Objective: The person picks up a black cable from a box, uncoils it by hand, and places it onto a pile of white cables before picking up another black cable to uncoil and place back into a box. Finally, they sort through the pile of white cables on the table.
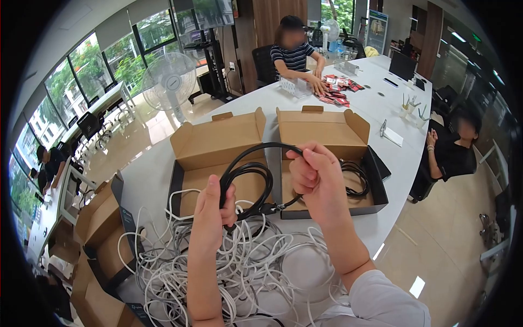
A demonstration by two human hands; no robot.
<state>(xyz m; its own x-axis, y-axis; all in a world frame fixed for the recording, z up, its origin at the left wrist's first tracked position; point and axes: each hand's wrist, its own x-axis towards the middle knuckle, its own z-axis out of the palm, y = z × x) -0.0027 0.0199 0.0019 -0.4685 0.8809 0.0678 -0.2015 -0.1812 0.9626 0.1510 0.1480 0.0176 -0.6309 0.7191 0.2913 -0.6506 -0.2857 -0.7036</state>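
Note:
A black cable point(248, 173) hangs in loops between my two hands. My left hand point(217, 203) is closed round the coiled side of it. My right hand point(311, 171) pinches the other end of the arc, higher up and to the right. Below my hands lies a tangled heap of white and grey cables point(245, 261). Behind the cable stands an open cardboard box point(218, 133). Another open box point(321, 126) to its right holds a coiled black cable point(355, 179).
More open boxes point(111, 234) stand at the left. Across the white table point(245, 106), a seated person point(291, 54) handles red packets point(338, 87). Another person point(449, 147) sits at the right. A fan point(170, 84) stands behind the table.

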